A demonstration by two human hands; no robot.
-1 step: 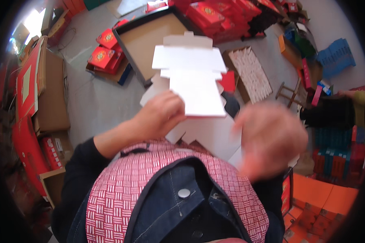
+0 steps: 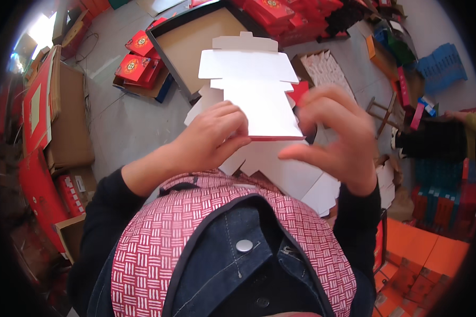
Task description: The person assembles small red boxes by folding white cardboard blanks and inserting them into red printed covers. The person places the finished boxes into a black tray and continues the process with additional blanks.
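Observation:
A partly folded cardboard box blank (image 2: 259, 108), white on the inside with a red near edge, lies before me, its flaps spread and a tabbed flap at the far end. My left hand (image 2: 217, 127) is closed on its near left corner, thumb below and fingers bent over the edge. Just off the near right corner, my right hand (image 2: 344, 140) is open, thumb and fingers apart, holding nothing. Beneath, across my lap, lie more white cardboard blanks (image 2: 291, 166) with notched edges.
Beyond the blank is a shallow black-rimmed tray (image 2: 169, 66). Red boxes (image 2: 135, 68) are stacked to its left, and a red heap (image 2: 280, 21) lies behind. A carton of pale pieces (image 2: 325, 71) stands at right, near a wooden stool (image 2: 382, 113). Orange boxes (image 2: 428, 248) fill the lower right.
My right hand has come up and inward from the lower right, toward the blank's near right corner. My left hand and the blank have shifted slightly away from me.

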